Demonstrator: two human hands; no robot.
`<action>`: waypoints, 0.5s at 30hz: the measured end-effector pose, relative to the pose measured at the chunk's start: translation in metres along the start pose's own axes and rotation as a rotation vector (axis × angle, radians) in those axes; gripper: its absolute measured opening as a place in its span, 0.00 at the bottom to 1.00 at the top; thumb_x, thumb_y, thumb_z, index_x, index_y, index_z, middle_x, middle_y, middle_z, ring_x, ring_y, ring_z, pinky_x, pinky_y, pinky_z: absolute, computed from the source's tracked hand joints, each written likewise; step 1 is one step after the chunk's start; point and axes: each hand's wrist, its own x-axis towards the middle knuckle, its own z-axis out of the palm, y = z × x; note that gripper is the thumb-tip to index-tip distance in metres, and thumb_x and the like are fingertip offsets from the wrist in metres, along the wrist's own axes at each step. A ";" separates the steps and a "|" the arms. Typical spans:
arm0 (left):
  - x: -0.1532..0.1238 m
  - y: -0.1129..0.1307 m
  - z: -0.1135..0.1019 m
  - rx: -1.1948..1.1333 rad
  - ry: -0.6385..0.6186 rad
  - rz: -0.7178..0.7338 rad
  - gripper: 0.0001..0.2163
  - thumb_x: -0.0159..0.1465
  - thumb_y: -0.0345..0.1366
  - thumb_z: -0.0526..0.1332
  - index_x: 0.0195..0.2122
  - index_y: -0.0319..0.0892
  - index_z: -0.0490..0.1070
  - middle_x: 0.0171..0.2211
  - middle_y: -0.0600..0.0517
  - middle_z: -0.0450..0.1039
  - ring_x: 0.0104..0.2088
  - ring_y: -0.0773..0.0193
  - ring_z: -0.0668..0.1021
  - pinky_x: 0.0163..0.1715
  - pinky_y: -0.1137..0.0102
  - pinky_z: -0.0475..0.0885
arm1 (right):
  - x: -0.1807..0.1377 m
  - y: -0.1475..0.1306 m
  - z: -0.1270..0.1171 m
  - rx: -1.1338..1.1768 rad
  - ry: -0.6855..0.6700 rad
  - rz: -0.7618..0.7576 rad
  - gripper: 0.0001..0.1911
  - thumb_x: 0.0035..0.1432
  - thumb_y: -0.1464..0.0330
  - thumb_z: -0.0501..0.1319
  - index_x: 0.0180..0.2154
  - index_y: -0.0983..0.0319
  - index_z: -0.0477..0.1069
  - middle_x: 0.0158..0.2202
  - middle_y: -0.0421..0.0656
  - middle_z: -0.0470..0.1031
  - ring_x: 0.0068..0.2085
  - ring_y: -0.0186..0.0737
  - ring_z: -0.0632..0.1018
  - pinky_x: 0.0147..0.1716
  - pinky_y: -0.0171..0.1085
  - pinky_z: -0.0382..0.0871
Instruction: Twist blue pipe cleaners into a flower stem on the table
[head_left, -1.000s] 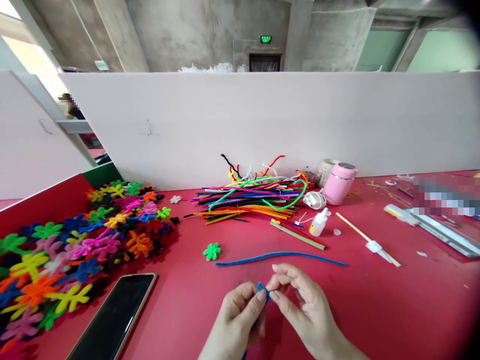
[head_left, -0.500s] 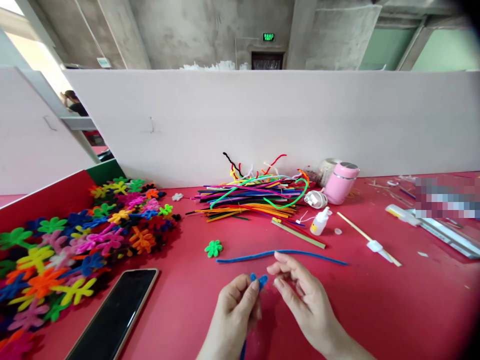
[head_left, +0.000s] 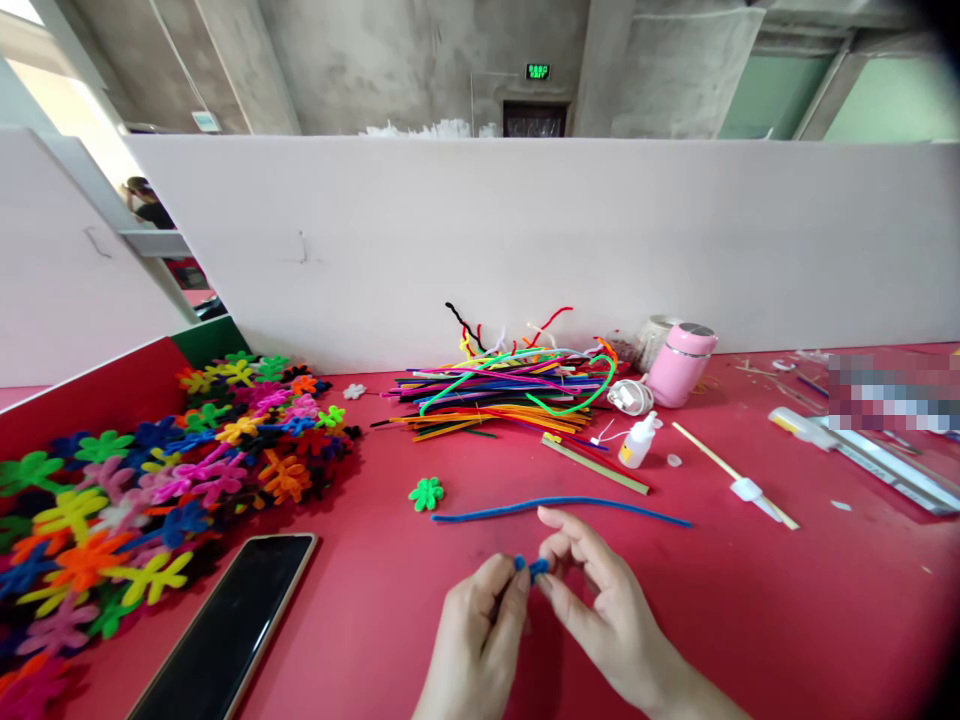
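A bent blue pipe cleaner [head_left: 531, 567] sits between my two hands, folded into small loops. My left hand [head_left: 484, 610] pinches it between thumb and forefinger. At its right end, the thumb and forefinger of my right hand [head_left: 600, 590] close on the same piece, the other fingers curled loosely. Just beyond the hands a straight blue pipe cleaner [head_left: 510, 510] lies across the red table. A green pipe-cleaner flower [head_left: 427, 494] rests beyond my left hand. The lower part of the held piece is hidden by my fingers.
At left are a heap of coloured pipe-cleaner flowers [head_left: 154, 580] and a phone [head_left: 225, 630]. Pipe cleaners [head_left: 502, 390] lie piled at the back, near a pink cup [head_left: 679, 366] and a glue bottle [head_left: 637, 442]. A wooden stick [head_left: 709, 452] lies at right.
My right hand has moved left and now touches the bent blue pipe cleaner. My left hand has shifted slightly right with it.
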 end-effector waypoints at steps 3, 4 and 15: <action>-0.001 0.004 0.000 0.066 0.009 0.029 0.11 0.58 0.36 0.51 0.20 0.41 0.57 0.18 0.58 0.53 0.20 0.71 0.57 0.20 0.75 0.54 | -0.001 -0.001 0.000 0.017 0.002 0.002 0.21 0.55 0.73 0.53 0.50 0.55 0.53 0.33 0.38 0.66 0.34 0.32 0.70 0.38 0.31 0.66; -0.001 0.004 0.000 0.073 0.006 0.027 0.11 0.58 0.36 0.51 0.19 0.41 0.56 0.18 0.58 0.52 0.20 0.71 0.56 0.20 0.75 0.54 | -0.001 -0.001 0.000 0.022 0.003 0.005 0.21 0.55 0.73 0.53 0.50 0.55 0.53 0.33 0.38 0.66 0.34 0.32 0.70 0.38 0.31 0.66; 0.005 -0.001 -0.004 -0.175 -0.106 -0.147 0.13 0.57 0.42 0.53 0.20 0.40 0.58 0.15 0.61 0.51 0.16 0.74 0.53 0.16 0.75 0.49 | -0.001 0.001 0.000 -0.013 0.030 -0.046 0.21 0.54 0.74 0.54 0.49 0.55 0.54 0.35 0.39 0.68 0.34 0.32 0.71 0.37 0.32 0.67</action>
